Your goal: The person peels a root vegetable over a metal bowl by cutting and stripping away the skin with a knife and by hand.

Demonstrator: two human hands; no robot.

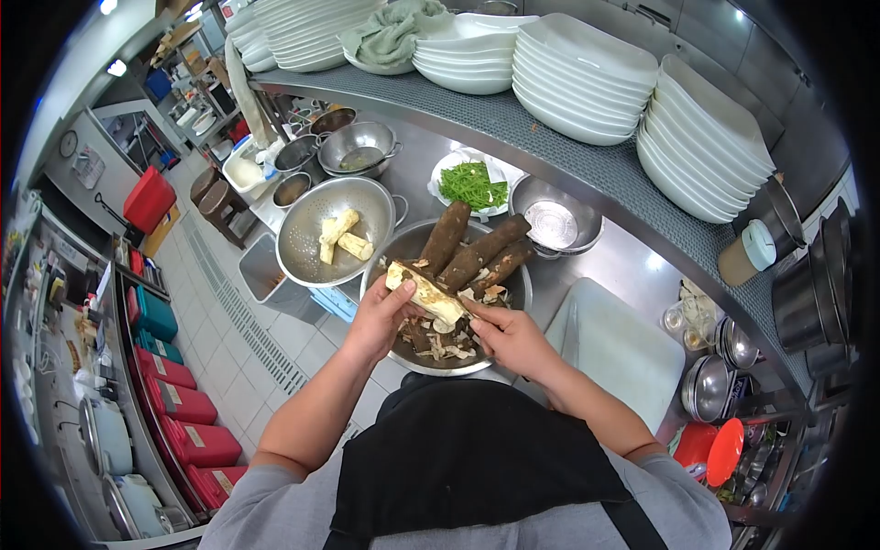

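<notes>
My left hand (373,321) is wrapped round the left end of a pale yellow, partly peeled root (423,295), which has brown skin along its upper edge. My right hand (510,337) is closed by the root's right end; any small tool in its fingers is hidden. Beneath both hands stands a large steel bowl (525,291) with brown peelings (438,341) in it. Thick unpeeled brown roots (483,251) lie at its far side. Left of it, a perforated colander (298,234) holds several peeled pale pieces (341,236).
A white cutting board (614,344) lies right of the bowl, a knife (570,330) along its left edge. Behind are a steel pot (561,215) and a plate of chopped greens (474,186). Stacked white dishes (587,78) fill the overhead shelf (477,110). A grey bin (275,280) stands lower left.
</notes>
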